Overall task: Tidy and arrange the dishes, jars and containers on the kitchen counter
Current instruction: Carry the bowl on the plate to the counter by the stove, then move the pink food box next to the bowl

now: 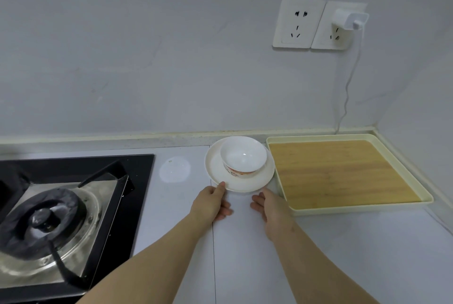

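"On the near stretch of the counter (245, 254), what are those hands up to?"

"The left hand (212, 202) has its thumb laid on the near rim of the plate (245, 184), and its other fingers are loosely curled round nothing. The right hand (267, 208) is slack, fingers parted, just short of the same rim. Whether it touches, I can't tell. Neither grips anything."

"And the dishes?"

"The bowl (242, 156) sits upright on the plate, off-centre toward the back. The plate stands between the stove (73, 205) and the tray (355, 208), its right rim hard against the tray's wall. I'd guess the hands flank it so the stacked pair can be shifted without the bowl skating."

"Room to move?"

"There's bare counter on the left up to the stove's edge, and plenty toward us. Behind, the wall ledge is close. The cable (346, 97) hanging from the charger (350, 19) comes down behind the tray, well apart from the dishes."
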Available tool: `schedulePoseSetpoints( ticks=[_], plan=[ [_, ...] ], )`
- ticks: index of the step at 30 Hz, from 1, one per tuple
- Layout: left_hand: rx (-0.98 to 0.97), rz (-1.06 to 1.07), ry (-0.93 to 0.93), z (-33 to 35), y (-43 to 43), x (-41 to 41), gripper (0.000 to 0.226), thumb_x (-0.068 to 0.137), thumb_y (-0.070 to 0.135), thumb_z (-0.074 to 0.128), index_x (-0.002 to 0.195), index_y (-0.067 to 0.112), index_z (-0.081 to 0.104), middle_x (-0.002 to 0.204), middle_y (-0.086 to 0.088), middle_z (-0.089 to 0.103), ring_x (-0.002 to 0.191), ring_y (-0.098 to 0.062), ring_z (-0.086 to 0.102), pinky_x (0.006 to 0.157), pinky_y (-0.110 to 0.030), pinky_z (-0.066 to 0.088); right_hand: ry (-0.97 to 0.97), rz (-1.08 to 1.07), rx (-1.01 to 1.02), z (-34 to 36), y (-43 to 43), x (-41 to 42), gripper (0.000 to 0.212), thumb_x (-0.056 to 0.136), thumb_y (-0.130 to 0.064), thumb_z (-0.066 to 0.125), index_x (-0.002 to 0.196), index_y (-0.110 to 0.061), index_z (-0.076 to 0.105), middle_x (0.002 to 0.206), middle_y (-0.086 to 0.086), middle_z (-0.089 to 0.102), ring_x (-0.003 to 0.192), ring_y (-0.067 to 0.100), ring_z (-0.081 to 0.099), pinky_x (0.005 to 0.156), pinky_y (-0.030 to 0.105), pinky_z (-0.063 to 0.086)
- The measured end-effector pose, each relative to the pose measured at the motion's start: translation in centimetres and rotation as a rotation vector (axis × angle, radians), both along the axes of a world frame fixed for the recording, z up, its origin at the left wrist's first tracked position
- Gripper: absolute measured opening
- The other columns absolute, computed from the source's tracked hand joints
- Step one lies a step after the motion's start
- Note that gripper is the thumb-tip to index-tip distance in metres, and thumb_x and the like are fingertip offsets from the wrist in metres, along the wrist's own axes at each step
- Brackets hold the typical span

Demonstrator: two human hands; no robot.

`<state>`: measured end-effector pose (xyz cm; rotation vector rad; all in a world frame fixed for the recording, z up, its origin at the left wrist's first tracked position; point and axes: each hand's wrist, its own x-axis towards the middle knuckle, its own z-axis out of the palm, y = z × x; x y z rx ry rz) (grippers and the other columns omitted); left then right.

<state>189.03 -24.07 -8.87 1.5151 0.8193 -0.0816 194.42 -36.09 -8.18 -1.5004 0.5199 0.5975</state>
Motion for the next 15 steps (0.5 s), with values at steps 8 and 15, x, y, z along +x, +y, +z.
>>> schedulePoseSetpoints(
  ticks=[8, 15],
  plan=[
    [-0.147, -0.019, -0.07, 2.3, -0.6, -5.1, 0.017, 0.098, 0.023, 0.046, 0.105, 0.009, 0.053, 0.088, -0.007, 0.058, 0.075, -0.018, 0.06, 0.062, -0.028, 0.052, -0.231, 0.277, -0.239, 2.1, 0.8, -7.6, 0.02, 0.096, -0.023, 0.044, 0.095, -0.01, 0.059, 0.098, 0.007, 0.059, 0.088, 0.023, 0.053, 0.078, 0.03, 0.04],
    [-0.132, 0.081, -0.161, 7.5, 1.5, -9.3, 0.015, 0.097, 0.023, 0.046, 0.103, 0.014, 0.057, 0.087, -0.003, 0.061, 0.079, -0.017, 0.06, 0.07, -0.03, 0.05, -0.262, 0.213, 0.007, 8.3, 3.8, -11.3, 0.012, 0.093, -0.017, 0.046, 0.09, -0.011, 0.056, 0.084, 0.003, 0.059, 0.067, 0.014, 0.052, 0.058, 0.025, 0.037]
  ],
)
